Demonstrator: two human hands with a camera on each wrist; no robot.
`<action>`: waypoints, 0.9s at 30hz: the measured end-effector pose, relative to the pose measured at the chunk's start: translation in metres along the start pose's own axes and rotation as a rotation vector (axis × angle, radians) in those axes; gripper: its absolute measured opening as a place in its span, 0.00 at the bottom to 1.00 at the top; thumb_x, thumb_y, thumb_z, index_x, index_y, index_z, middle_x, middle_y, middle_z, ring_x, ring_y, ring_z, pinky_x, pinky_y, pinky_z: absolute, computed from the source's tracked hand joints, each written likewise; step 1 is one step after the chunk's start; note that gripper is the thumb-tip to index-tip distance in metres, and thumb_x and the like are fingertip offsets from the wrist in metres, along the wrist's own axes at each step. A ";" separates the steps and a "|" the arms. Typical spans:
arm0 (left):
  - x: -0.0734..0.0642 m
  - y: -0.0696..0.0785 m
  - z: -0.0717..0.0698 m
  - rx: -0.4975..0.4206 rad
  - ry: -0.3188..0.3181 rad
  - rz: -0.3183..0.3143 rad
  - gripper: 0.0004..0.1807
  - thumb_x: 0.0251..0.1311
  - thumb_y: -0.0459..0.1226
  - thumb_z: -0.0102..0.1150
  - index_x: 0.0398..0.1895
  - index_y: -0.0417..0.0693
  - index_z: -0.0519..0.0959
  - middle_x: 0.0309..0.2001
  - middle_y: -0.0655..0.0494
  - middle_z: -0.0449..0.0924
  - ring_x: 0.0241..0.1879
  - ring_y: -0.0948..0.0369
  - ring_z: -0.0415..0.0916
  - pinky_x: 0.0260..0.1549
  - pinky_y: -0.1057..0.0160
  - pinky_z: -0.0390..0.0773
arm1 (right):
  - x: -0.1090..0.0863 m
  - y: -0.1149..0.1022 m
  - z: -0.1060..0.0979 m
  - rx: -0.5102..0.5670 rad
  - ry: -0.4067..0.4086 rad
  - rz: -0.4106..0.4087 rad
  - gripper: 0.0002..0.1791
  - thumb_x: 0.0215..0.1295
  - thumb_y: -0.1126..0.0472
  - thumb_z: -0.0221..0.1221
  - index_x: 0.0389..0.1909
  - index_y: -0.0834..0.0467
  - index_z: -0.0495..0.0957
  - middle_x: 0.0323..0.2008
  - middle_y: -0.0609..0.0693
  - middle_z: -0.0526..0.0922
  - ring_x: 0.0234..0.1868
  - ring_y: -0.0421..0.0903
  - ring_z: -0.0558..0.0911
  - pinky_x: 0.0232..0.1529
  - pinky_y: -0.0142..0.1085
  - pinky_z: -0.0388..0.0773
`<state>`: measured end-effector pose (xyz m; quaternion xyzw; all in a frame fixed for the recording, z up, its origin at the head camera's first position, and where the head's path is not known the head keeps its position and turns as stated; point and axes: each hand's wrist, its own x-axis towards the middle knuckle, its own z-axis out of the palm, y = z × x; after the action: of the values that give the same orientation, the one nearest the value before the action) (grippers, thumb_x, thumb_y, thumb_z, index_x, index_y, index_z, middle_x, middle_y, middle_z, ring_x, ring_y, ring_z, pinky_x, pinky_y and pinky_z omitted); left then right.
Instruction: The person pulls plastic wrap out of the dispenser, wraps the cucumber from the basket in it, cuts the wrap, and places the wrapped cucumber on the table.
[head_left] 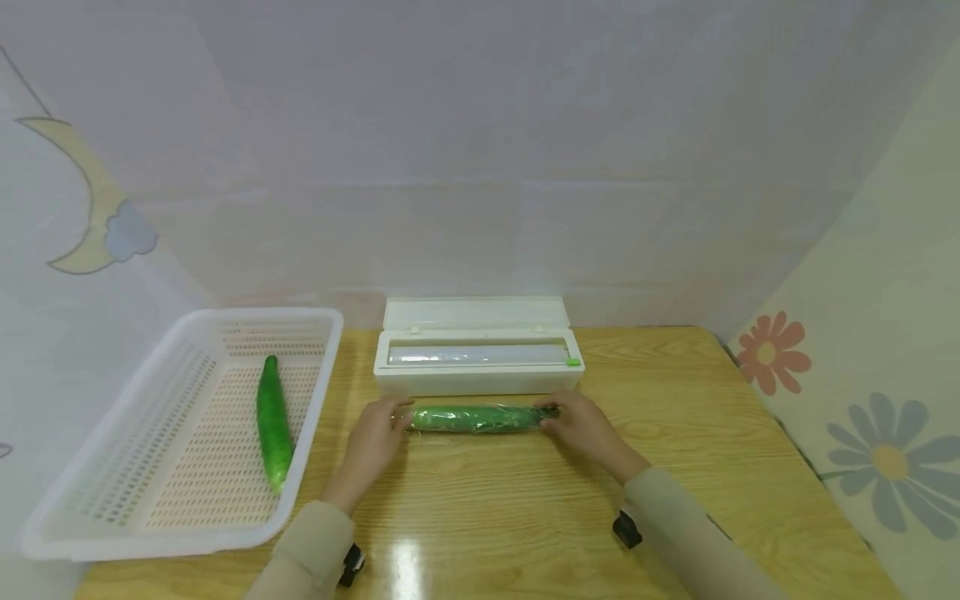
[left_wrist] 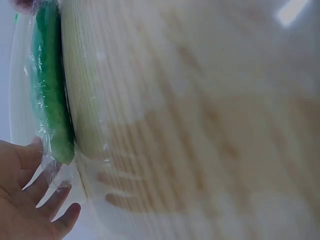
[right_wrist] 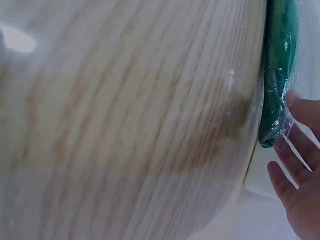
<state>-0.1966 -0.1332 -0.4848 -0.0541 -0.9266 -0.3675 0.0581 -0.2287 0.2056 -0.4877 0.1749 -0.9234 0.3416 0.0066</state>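
A cucumber (head_left: pixel 476 418) wrapped in clear cling film (left_wrist: pixel 50 167) lies crosswise in front of a white film dispenser (head_left: pixel 480 382). My left hand (head_left: pixel 378 433) pinches the loose film at the cucumber's left end, thumb on the near side and the other fingers spread. At the opposite end, my right hand (head_left: pixel 583 429) holds the film between thumb and fingers. In the right wrist view, crinkled film covers the dark green tip beside the right thumb (right_wrist: pixel 300 107). Behind the cucumber, the dispenser's lid (head_left: pixel 476 313) stands raised, showing the film roll (head_left: pixel 472 355) inside.
A white plastic basket (head_left: pixel 315 417) stands on the left of the wooden table (head_left: pixel 480 517), with an unwrapped cucumber (head_left: pixel 273 425) in it. A green slider (head_left: pixel 573 362) sits at the dispenser's right end. A pale wall (head_left: pixel 480 167) rises behind the table.
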 end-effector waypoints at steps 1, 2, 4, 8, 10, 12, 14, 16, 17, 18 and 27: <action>0.002 -0.001 0.001 0.002 -0.016 -0.006 0.18 0.63 0.32 0.63 0.57 0.40 0.79 0.55 0.42 0.80 0.55 0.44 0.76 0.54 0.44 0.77 | 0.002 0.001 0.002 -0.008 -0.005 0.011 0.16 0.59 0.65 0.69 0.49 0.56 0.83 0.49 0.52 0.83 0.54 0.53 0.79 0.57 0.51 0.76; 0.003 -0.002 0.002 -0.002 -0.031 -0.017 0.18 0.63 0.32 0.63 0.56 0.40 0.79 0.55 0.42 0.80 0.55 0.44 0.77 0.54 0.45 0.77 | 0.004 0.002 0.003 -0.018 -0.007 0.016 0.17 0.58 0.65 0.70 0.49 0.56 0.83 0.49 0.52 0.83 0.54 0.53 0.79 0.56 0.51 0.76; 0.006 -0.005 0.003 -0.002 -0.052 -0.032 0.18 0.63 0.32 0.64 0.56 0.41 0.80 0.56 0.43 0.80 0.57 0.44 0.76 0.56 0.44 0.75 | 0.008 0.004 0.006 -0.028 -0.009 0.016 0.17 0.58 0.65 0.70 0.49 0.57 0.83 0.48 0.52 0.83 0.53 0.53 0.80 0.56 0.50 0.76; 0.009 -0.008 0.003 0.001 -0.060 -0.048 0.17 0.62 0.34 0.65 0.54 0.43 0.81 0.54 0.44 0.81 0.55 0.45 0.77 0.56 0.44 0.75 | 0.010 0.008 0.005 -0.036 -0.006 -0.033 0.15 0.60 0.65 0.68 0.48 0.58 0.82 0.46 0.52 0.84 0.51 0.52 0.81 0.56 0.50 0.77; 0.009 -0.008 0.003 -0.012 -0.068 -0.058 0.16 0.62 0.35 0.64 0.53 0.44 0.81 0.51 0.45 0.83 0.52 0.46 0.79 0.53 0.44 0.77 | 0.009 0.011 0.002 -0.041 0.001 -0.062 0.13 0.61 0.65 0.67 0.47 0.58 0.82 0.45 0.51 0.85 0.50 0.53 0.82 0.55 0.51 0.77; 0.009 -0.007 0.002 -0.033 -0.080 -0.074 0.15 0.62 0.37 0.64 0.51 0.45 0.81 0.48 0.46 0.84 0.50 0.47 0.80 0.52 0.45 0.78 | 0.007 0.013 -0.001 -0.050 0.005 -0.084 0.11 0.62 0.65 0.66 0.45 0.58 0.83 0.44 0.50 0.85 0.48 0.53 0.83 0.53 0.52 0.78; 0.008 -0.006 0.003 -0.057 -0.090 -0.091 0.13 0.64 0.38 0.63 0.50 0.45 0.81 0.46 0.48 0.85 0.47 0.49 0.81 0.50 0.46 0.79 | 0.006 0.016 -0.004 -0.057 -0.004 -0.082 0.09 0.63 0.64 0.66 0.44 0.57 0.85 0.43 0.50 0.86 0.48 0.52 0.83 0.52 0.51 0.79; 0.008 -0.004 0.003 -0.068 -0.089 -0.099 0.11 0.65 0.38 0.63 0.48 0.44 0.82 0.43 0.51 0.85 0.44 0.52 0.82 0.47 0.49 0.81 | 0.006 0.018 -0.005 -0.067 -0.014 -0.081 0.08 0.64 0.64 0.65 0.44 0.57 0.86 0.43 0.49 0.86 0.47 0.51 0.83 0.51 0.50 0.80; 0.008 -0.003 0.004 -0.069 -0.087 -0.099 0.11 0.65 0.37 0.62 0.48 0.43 0.82 0.43 0.51 0.85 0.43 0.53 0.82 0.46 0.51 0.81 | 0.006 0.018 -0.005 -0.071 -0.025 -0.075 0.08 0.65 0.64 0.64 0.44 0.57 0.86 0.43 0.50 0.86 0.47 0.51 0.83 0.51 0.50 0.80; 0.008 -0.002 0.004 -0.068 -0.085 -0.099 0.12 0.65 0.37 0.62 0.48 0.42 0.83 0.42 0.51 0.85 0.42 0.54 0.82 0.45 0.52 0.82 | 0.006 0.019 -0.005 -0.073 -0.037 -0.072 0.09 0.66 0.64 0.63 0.45 0.57 0.86 0.43 0.50 0.86 0.47 0.51 0.83 0.51 0.50 0.80; 0.011 0.000 0.008 -0.043 -0.104 -0.109 0.19 0.58 0.37 0.68 0.52 0.38 0.82 0.46 0.45 0.84 0.43 0.50 0.81 0.46 0.49 0.81 | 0.009 0.016 0.001 -0.124 -0.058 -0.030 0.16 0.60 0.63 0.69 0.48 0.61 0.83 0.49 0.55 0.83 0.54 0.57 0.79 0.58 0.53 0.75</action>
<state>-0.2077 -0.1274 -0.4889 -0.0239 -0.9218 -0.3868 -0.0111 -0.2423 0.2129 -0.4974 0.1976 -0.9399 0.2785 -0.0044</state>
